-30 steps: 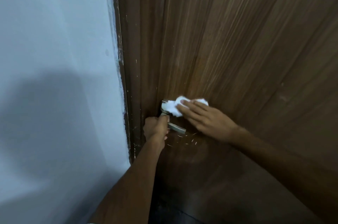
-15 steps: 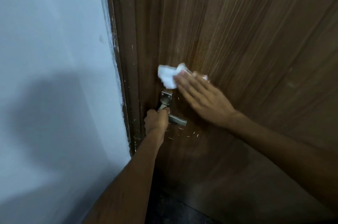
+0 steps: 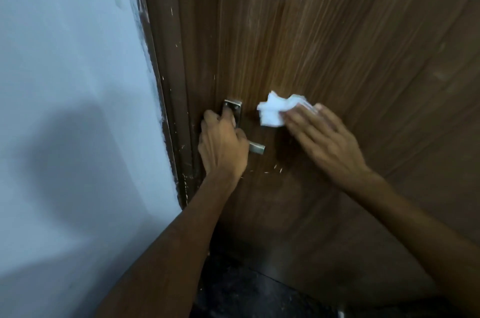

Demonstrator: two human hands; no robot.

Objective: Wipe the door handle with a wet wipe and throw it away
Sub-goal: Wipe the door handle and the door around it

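Left hand [image 3: 223, 146] grips door handle [image 3: 257, 148]; right hand [image 3: 327, 141], spread flat, presses wet wipe [image 3: 275, 111] beside it.

We note the left hand [image 3: 223, 143] gripping the metal door handle [image 3: 257, 148], whose lever end shows to its right. The right hand [image 3: 324, 138], fingers [image 3: 298, 120] straight, presses a crumpled white wet wipe [image 3: 272, 112] against the brown wooden door [image 3: 337, 32], just beside the handle's backplate [image 3: 233, 107] and apart from it. A pale wall [image 3: 65, 58] adjoins at left.
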